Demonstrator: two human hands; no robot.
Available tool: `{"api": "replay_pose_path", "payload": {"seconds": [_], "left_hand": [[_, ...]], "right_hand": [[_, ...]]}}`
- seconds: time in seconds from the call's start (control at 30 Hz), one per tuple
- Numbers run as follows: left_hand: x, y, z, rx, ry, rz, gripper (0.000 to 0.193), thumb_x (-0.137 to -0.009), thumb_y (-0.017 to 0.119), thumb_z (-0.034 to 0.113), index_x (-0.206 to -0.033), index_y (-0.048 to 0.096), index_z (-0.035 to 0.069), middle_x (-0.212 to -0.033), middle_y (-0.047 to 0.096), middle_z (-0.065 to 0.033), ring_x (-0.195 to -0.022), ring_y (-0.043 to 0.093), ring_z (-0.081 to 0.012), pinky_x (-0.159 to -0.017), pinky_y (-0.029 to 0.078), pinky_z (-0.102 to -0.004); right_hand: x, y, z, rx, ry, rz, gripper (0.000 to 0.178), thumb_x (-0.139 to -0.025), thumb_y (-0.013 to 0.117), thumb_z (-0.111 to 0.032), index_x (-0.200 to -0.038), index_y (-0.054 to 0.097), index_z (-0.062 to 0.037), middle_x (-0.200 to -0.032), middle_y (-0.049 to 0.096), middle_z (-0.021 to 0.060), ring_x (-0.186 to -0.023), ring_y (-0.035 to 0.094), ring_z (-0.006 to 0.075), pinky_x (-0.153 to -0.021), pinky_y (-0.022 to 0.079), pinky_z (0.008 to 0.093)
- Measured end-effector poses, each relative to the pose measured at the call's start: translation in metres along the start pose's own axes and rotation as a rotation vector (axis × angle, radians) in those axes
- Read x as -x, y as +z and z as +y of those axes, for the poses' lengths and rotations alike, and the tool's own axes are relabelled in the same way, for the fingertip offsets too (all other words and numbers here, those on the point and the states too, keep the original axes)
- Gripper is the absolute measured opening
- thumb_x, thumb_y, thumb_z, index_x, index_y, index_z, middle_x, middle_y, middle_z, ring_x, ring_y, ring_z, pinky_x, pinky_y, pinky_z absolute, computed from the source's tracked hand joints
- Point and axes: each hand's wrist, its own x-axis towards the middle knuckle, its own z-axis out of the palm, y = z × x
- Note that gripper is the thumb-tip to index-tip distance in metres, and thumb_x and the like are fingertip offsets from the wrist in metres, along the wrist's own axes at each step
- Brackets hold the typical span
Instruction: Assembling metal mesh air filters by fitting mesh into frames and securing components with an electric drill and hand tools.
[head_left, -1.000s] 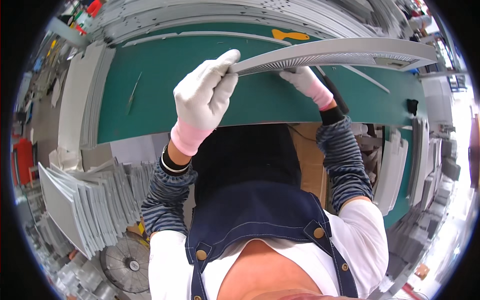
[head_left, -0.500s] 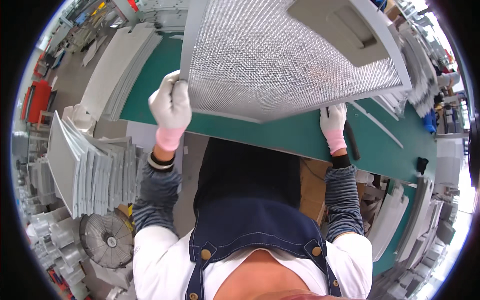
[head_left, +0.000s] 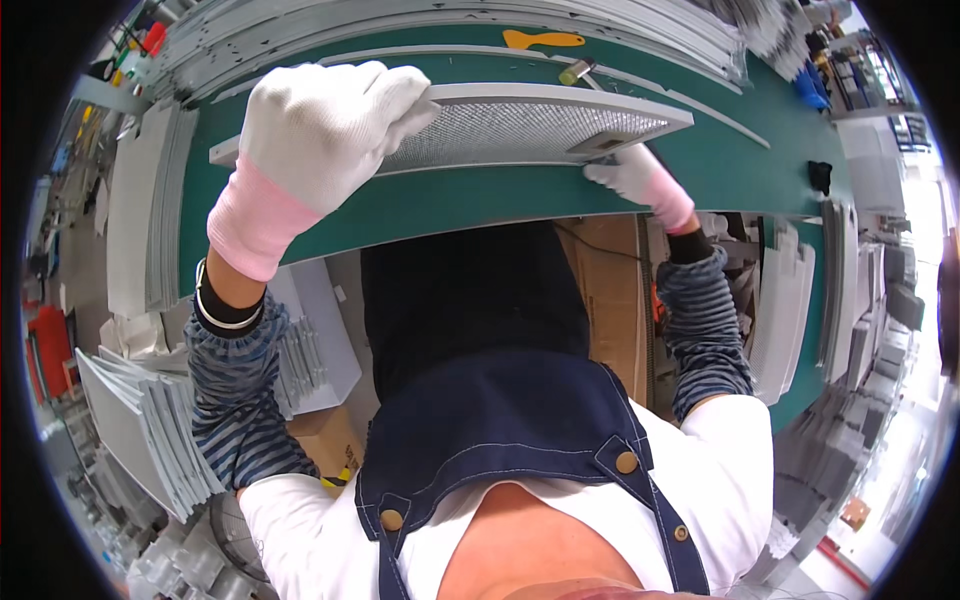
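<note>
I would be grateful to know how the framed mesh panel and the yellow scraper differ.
The framed mesh panel is much larger than the yellow scraper. The panel is silvery grey with a textured face; the scraper is yellow. The panel is tilted, close by the gloved left hand; the scraper lies untouched on the green worktop. Both look thin.

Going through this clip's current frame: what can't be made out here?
All in the head view:
Mesh panel: its left part is hidden behind the left hand.
Right hand: partly behind the panel's lower edge; grip unclear.
Hammer-like tool: shaft mostly hidden by the panel.
Fan: mostly covered by the white sleeve.
Grey parts, right rim: blurred, too small.
</note>
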Motion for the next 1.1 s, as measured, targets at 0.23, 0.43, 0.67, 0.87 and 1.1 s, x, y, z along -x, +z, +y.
{"api": "replay_pose_path", "payload": {"seconds": [0.23,0.43,0.67,0.87,1.1], "left_hand": [[0.008,0.013,0.007,0.032,-0.085,-0.030,0.017,-0.082,0.073,0.024,-0.085,0.062,0.012,-0.064,0.059,-0.0024,-0.055,0.061,-0.0172,-0.051,0.048,-0.0270],[0.016,-0.003,0.013,0.096,-0.095,-0.033,0.017,-0.073,0.076,0.014,-0.083,0.063,0.009,-0.064,0.059,-0.0037,-0.056,0.062,-0.0184,-0.052,0.048,-0.0285],[0.057,-0.041,0.002,-0.207,-0.338,-0.173,0.010,-0.083,0.062,0.023,-0.083,0.060,0.013,-0.070,0.058,-0.0016,-0.061,0.062,-0.0187,-0.057,0.050,-0.0314],[0.276,-0.243,-0.016,-1.287,-0.962,-0.221,0.044,-0.080,0.059,0.010,-0.124,0.053,0.004,-0.093,0.062,-0.0109,-0.083,0.063,-0.0269,-0.070,0.052,-0.0384],[0.495,-0.383,0.087,-1.146,-2.061,-0.405,0.037,-0.091,0.048,0.035,-0.101,0.069,0.006,-0.083,0.065,-0.0263,-0.089,0.065,-0.0392,-0.087,0.048,-0.0515]], "right_hand": [[-0.003,-0.003,0.030,0.225,-0.106,-0.070,0.035,-0.080,0.069,-0.005,-0.113,0.061,0.0042,-0.106,0.066,0.0160,-0.099,0.062,0.0265,-0.087,0.049,0.0331],[-0.023,0.000,0.033,0.545,-0.262,-0.251,0.024,-0.087,0.063,-0.012,-0.107,0.065,-0.0005,-0.105,0.066,0.0196,-0.100,0.062,0.0320,-0.088,0.048,0.0381],[-0.015,0.002,0.035,0.043,-0.140,-0.089,0.057,-0.083,0.061,0.003,-0.137,0.042,0.0004,-0.135,0.046,0.0140,-0.122,0.048,0.0257,-0.104,0.037,0.0353],[-0.023,-0.026,0.027,0.309,-0.177,0.038,0.032,-0.083,0.054,0.009,-0.114,0.059,0.0028,-0.116,0.056,0.0106,-0.098,0.057,0.0199,-0.086,0.046,0.0277],[-0.057,-0.031,0.022,0.256,-0.182,-0.189,0.029,-0.084,0.053,0.006,-0.112,0.059,0.0036,-0.102,0.060,0.0097,-0.090,0.060,0.0191,-0.081,0.048,0.0286]]}}
